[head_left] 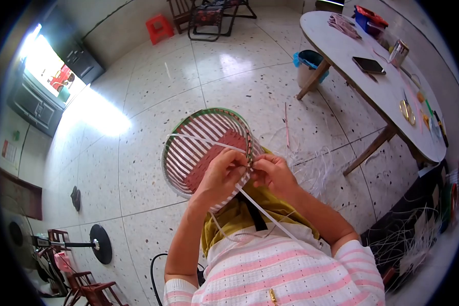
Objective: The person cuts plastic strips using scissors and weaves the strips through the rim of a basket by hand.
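Observation:
A round basket (176,166) of white strips with a green rim and a reddish-brown woven base leans tilted at my lap. Both hands meet at its near right rim. My left hand (223,171) has its fingers bent and pinched at the rim, beside a white strip (196,138) that crosses the basket's opening. Close to its right, my right hand (271,172) pinches at the same stretch of rim. What lies between the fingertips is too small to make out. Another white strip (268,214) runs from the rim down over my lap.
An oval white table (336,51) on the right carries a phone (368,65), a can (399,53) and gold-handled scissors (407,112). Beneath its edge stands a lined bin (309,69). Loose clear strands (321,173) lie on the floor. A red stool (159,28) stands farther off.

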The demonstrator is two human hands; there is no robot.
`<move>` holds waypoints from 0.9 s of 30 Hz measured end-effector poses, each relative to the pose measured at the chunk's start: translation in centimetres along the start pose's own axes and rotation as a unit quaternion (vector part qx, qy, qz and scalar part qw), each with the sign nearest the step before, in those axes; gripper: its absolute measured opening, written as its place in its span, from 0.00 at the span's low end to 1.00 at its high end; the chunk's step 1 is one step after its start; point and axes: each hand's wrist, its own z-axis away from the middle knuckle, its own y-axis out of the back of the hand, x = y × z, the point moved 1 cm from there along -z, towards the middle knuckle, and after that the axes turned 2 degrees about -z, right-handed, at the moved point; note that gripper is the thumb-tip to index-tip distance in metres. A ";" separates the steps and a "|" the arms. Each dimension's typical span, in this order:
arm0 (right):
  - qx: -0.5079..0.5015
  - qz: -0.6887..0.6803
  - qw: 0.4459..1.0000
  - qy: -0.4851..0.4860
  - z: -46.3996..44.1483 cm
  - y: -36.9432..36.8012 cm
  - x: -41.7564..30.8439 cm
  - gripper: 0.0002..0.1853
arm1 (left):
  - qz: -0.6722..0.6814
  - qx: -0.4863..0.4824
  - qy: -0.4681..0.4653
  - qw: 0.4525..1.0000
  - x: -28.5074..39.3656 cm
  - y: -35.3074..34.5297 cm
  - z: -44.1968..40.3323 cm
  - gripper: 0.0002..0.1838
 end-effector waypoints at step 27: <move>-0.139 -0.101 0.985 -0.022 1.5 1.5 -1.6 0.07 | 0.154 -0.067 0.104 0.980 -1.0 0.5 -0.2 0.08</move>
